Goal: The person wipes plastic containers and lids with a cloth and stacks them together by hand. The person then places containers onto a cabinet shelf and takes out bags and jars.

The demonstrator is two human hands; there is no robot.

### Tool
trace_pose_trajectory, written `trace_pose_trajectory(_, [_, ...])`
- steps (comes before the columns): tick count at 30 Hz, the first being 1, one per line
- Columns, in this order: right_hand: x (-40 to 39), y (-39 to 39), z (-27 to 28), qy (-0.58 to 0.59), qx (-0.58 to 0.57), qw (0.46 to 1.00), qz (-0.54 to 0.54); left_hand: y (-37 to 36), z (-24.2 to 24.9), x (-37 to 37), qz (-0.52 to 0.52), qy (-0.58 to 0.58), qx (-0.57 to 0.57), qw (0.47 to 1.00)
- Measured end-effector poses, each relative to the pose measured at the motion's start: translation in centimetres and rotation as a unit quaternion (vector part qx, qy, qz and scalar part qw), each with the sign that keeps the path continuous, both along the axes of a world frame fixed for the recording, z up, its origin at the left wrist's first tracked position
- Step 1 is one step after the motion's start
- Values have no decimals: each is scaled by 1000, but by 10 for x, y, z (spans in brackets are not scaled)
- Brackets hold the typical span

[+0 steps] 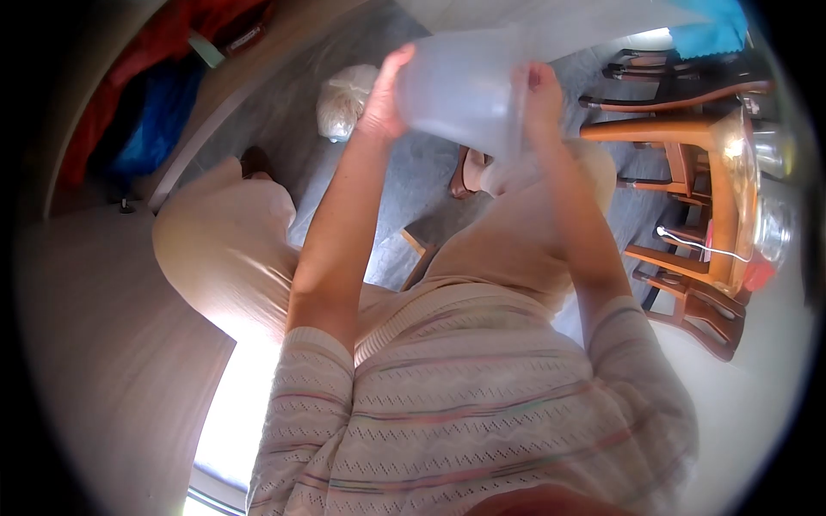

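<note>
A translucent whitish plastic container (465, 86) is held up in front of me between both hands, tilted on its side. My left hand (385, 99) grips its left end, with the fingers partly behind it. At the right end, by the wider rim, my right hand (542, 99) is closed on the container and slightly blurred. Nothing can be made out inside the container.
A tied plastic bag (344, 101) lies on the grey floor beyond my left forearm. Wooden chairs (701, 310) and an orange-brown table edge (731, 189) with glass jars (774, 228) are at the right. Red and blue cloth (153, 129) is in an open cabinet at left.
</note>
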State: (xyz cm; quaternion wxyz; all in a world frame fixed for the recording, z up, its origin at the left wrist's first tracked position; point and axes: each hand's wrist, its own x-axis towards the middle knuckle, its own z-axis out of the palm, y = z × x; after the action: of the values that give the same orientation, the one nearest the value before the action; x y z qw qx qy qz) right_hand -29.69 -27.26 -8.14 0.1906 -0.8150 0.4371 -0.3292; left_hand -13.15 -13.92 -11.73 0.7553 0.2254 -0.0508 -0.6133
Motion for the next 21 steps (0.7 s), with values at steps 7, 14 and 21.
trace_pose_trajectory(7, [17,0,3,-136,232,963,-2,-8,0,-15,6,-1,7,1000])
trace_pose_trajectory(14, [-2,21,55,100,174,972,122,-7,-2,-10,3,3,21,1000])
trace_pose_trajectory(21, [8,49,46,103,315,924,190,-7,8,-22,-1,-12,16,1000])
